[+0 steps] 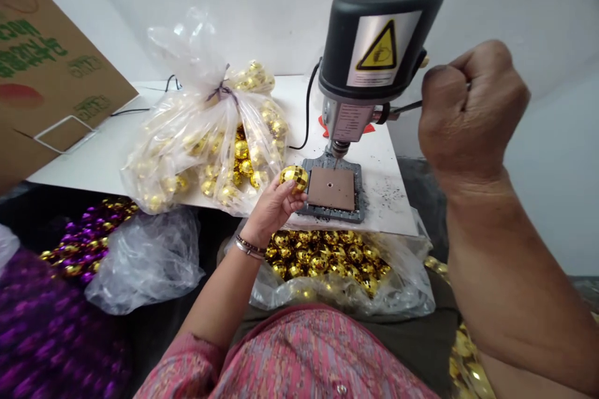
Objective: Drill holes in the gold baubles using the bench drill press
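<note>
Between the fingers of my left hand [276, 204] is a gold faceted ball [294, 178], just left of the drill press base [358, 209]. A brown square plate [331, 189] with a small hole lies on that base. Above it hangs the chuck [339, 148] of the bench drill press [381, 31], its bit pointing down, clear of the plate. My right hand [472, 109] is closed in a fist at the end of the drill press lever [409, 107]; the lever's grip is mostly hidden inside it.
A tied clear bag of gold balls [206, 156] stands on the white table [384, 168]. An open bag of gold balls [327, 255] rests at my lap. Purple and gold balls [88, 240] lie lower left, below a cardboard box [51, 68]. Dark shavings surround the base.
</note>
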`<control>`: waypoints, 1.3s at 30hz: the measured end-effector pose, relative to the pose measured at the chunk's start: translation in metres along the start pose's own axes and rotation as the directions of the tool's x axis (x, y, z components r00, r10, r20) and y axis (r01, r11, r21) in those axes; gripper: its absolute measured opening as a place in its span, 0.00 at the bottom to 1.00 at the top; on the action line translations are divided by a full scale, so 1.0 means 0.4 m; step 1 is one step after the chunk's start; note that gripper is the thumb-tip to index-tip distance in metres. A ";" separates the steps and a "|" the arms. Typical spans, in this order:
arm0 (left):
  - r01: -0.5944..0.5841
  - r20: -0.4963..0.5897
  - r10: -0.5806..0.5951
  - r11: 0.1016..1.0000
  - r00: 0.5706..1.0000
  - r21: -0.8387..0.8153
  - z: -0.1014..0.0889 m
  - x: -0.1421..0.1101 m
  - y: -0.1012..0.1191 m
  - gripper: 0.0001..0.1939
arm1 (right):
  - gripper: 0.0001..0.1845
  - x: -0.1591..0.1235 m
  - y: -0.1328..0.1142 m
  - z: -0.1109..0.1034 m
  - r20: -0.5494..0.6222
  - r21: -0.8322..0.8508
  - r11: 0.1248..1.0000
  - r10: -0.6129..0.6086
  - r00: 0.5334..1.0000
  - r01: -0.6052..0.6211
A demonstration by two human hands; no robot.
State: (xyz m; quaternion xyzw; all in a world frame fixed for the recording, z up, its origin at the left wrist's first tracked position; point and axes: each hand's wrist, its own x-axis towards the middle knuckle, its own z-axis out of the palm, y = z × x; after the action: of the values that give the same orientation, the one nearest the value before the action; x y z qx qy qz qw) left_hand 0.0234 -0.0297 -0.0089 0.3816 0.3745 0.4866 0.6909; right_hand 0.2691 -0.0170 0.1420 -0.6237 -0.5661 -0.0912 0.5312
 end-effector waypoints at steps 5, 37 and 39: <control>0.053 0.030 -0.057 0.990 0.998 0.133 0.033 0.064 -0.008 0.23 | 0.18 0.078 -0.045 0.002 0.049 -0.089 0.984 0.158 0.986 -0.153; -0.098 0.096 0.023 0.395 0.995 0.914 0.129 0.151 -0.005 0.33 | 0.19 0.148 -0.046 0.040 0.145 0.050 0.973 0.216 0.966 -0.225; -0.088 0.089 0.012 0.371 0.996 0.924 0.135 0.149 -0.006 0.34 | 0.19 0.143 -0.050 0.033 0.146 0.048 0.975 0.210 0.967 -0.219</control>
State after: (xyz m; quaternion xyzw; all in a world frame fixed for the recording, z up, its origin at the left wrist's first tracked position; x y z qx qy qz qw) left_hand 0.0869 0.0178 0.0032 0.7302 0.5475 0.2010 0.3559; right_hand 0.2660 0.0239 0.1886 -0.6690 -0.5337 0.0288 0.5165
